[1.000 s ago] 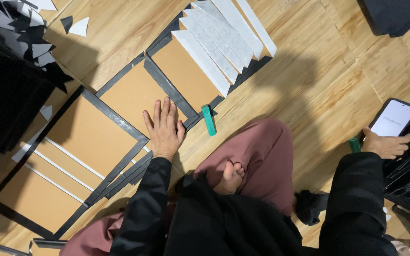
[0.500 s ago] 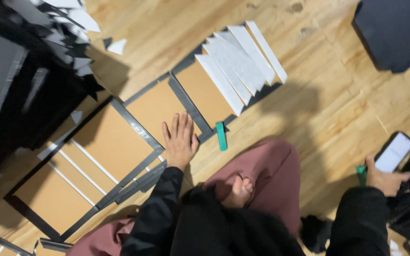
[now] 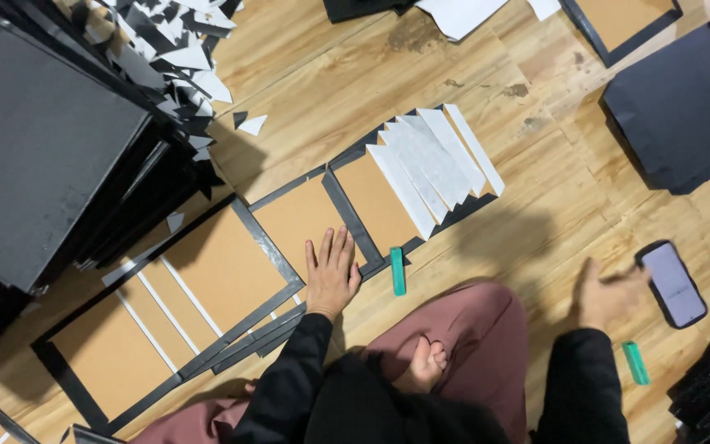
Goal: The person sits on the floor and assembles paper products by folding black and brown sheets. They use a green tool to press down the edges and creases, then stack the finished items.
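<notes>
My left hand (image 3: 332, 274) lies flat, fingers spread, on a brown cardboard panel (image 3: 297, 218) edged with black strips. A green flat tool (image 3: 398, 270) rests on the floor just right of that hand. My right hand (image 3: 610, 294) is blurred, hovering above the wooden floor with fingers apart and nothing in it, just left of a smartphone (image 3: 672, 284) lying face up. A second green tool (image 3: 635, 363) lies on the floor below the right hand. Several white paper strips (image 3: 433, 164) fan across the far panel.
A tall stack of black boards (image 3: 43, 156) fills the left, with black and white paper offcuts (image 3: 182, 57) heaped beside it. A black sheet (image 3: 684, 107) lies at the upper right. More brown panels (image 3: 108, 353) stretch to the lower left. My bare foot (image 3: 425, 366) rests on my folded leg.
My right hand has let go of the green tool and moved left off the smartphone's edge; the tool now lies on the floor. The left hand stays flat on the panel.
</notes>
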